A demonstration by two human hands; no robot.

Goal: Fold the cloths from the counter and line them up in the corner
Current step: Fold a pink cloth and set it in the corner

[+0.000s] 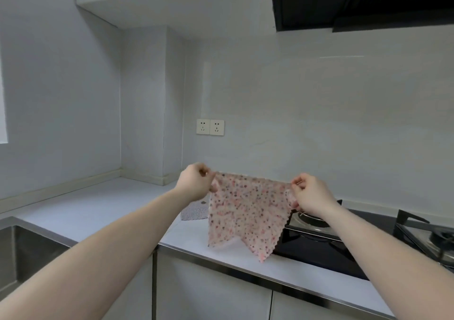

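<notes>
Grey kitchen corner, pale tabletop [98, 209] with stove [331, 241] at right. Folded cloth [194, 212] on tabletop, mostly hidden behind left hand [195, 184]. Both hands, left and right hand [310, 194], pinch top corners of pink dotted cloth [248, 211], held up above tabletop, top edge running left-right, lower part hanging with uneven points.

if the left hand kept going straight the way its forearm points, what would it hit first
Likely the tiled back wall, just below the sockets. The left hand points forward and up, its grip pinching the pink cloth above the counter. Nothing shows between, though depth is hard to judge.
</notes>
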